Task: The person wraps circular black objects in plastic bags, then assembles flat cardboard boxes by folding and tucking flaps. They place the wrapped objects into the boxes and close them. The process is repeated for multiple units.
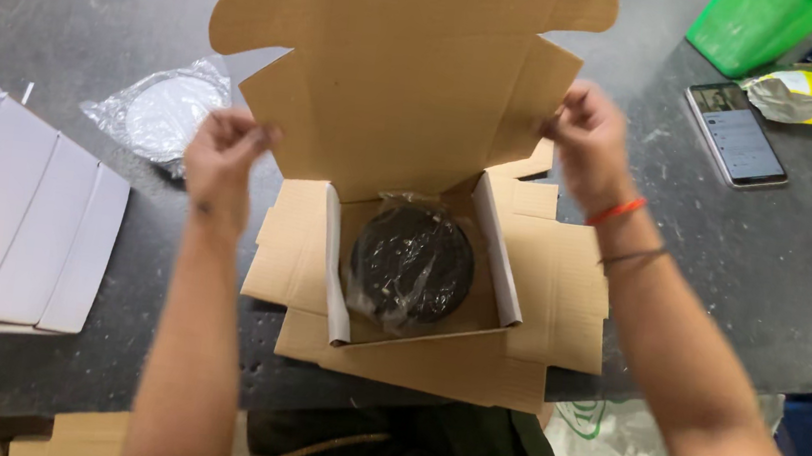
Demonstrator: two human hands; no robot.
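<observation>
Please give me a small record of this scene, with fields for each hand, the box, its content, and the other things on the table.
Left hand: left hand pinches the left side flap of the lid.
Right hand: right hand grips the right side flap of the lid.
Box: brown corrugated cardboard box, lid raised, side panels folded out.
Content: round black object wrapped in clear plastic, inside the box.
Table: dark grey stone table.
Left of box: flat white cardboard sheets; round white disc in a plastic bag.
Right of box: smartphone; green plastic container.

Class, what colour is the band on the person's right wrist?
Orange-red band, clearest in the head view, on the right hand.
</observation>
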